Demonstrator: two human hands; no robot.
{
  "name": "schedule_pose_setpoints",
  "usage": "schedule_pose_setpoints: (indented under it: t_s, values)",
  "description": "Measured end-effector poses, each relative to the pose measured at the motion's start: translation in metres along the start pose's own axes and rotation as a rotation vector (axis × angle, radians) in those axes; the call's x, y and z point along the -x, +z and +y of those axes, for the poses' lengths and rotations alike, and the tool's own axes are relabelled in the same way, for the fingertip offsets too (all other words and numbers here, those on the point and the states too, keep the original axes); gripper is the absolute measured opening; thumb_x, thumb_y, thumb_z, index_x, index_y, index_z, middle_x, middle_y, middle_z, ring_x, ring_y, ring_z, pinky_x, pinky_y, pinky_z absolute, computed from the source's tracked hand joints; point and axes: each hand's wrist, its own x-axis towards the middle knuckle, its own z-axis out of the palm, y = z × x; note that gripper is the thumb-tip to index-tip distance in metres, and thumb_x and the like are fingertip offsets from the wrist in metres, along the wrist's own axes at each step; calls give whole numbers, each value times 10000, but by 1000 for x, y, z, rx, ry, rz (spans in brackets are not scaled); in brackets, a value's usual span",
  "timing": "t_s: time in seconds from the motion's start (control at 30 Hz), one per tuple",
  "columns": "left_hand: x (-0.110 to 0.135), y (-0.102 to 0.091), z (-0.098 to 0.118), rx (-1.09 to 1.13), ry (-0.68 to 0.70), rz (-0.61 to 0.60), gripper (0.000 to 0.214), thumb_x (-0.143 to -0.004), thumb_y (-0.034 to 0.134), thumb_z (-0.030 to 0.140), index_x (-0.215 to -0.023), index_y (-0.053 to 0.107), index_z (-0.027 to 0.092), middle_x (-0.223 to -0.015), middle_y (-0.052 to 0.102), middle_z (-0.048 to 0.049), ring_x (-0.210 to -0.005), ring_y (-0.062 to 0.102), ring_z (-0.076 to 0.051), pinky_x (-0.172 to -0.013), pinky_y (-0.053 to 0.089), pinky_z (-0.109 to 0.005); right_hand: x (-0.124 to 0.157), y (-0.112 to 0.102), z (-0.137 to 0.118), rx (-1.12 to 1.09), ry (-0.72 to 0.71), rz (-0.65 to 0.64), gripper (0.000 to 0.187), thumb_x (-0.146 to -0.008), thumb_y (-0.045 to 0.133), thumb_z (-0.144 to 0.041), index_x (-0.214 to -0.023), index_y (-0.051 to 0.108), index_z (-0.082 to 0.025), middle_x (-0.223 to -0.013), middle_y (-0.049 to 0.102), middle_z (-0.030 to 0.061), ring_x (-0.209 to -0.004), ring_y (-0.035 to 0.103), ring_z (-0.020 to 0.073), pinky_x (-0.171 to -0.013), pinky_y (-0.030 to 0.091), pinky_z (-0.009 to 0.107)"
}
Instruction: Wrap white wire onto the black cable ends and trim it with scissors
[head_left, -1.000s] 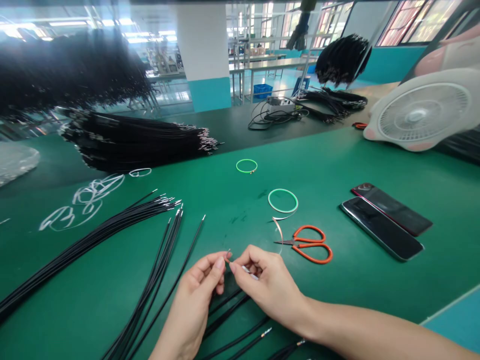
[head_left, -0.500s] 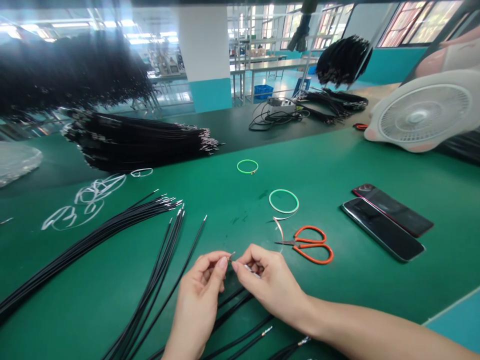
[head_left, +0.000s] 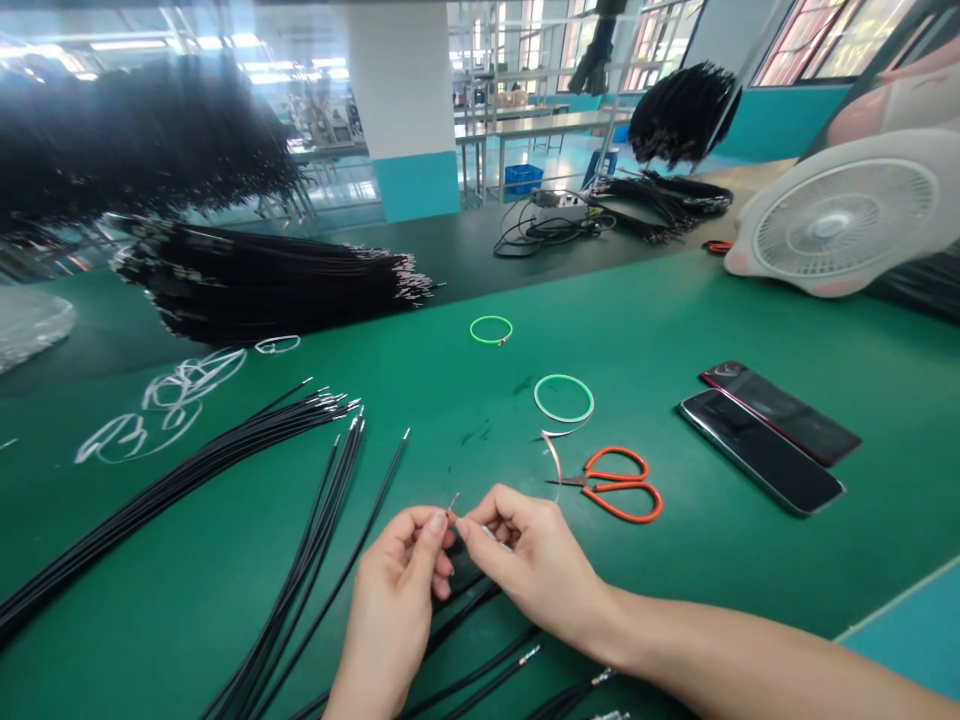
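Observation:
My left hand [head_left: 397, 590] is closed, thumb and forefinger pinching the thin wire end [head_left: 454, 502] of a cable. Right beside it, my right hand [head_left: 529, 550] is pinched shut, its fingertips meeting those of the left. Something pale shows between its curled fingers, too hidden to name. Black cables with bared tips [head_left: 514, 670] run out from beneath both hands. Just beyond the right hand lie scissors with orange handles [head_left: 630, 488]. A narrow copper-coloured strip [head_left: 553, 455] trails by their blades from a green-and-white ring of tape [head_left: 564, 398].
Bundles of black cables [head_left: 187, 480] lie on the left of the green table [head_left: 660, 330]. White curled strips [head_left: 187, 380] are behind them. Two phones [head_left: 765, 450] and a white fan [head_left: 832, 225] occupy the right. A thick cable pile [head_left: 277, 280] sits at the back.
The pinched wire end now points more upward between my fingertips. Both hands stay together. The whole view has shifted slightly.

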Motion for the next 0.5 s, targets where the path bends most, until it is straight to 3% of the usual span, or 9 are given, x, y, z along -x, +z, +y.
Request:
schedule_pose_setpoints:
  t_s: [0.5]
  values:
    - [6,-2,5,225,-211,-82,309,-793,674,451,-815,601,152,-614,531,53,-443,354,-41,-389,298,-150,-3,-2,2,-1,12,-55,173,-878,576,-280,-752,626,-173,-612,609,-11,-533,496,101,-483,393,195]
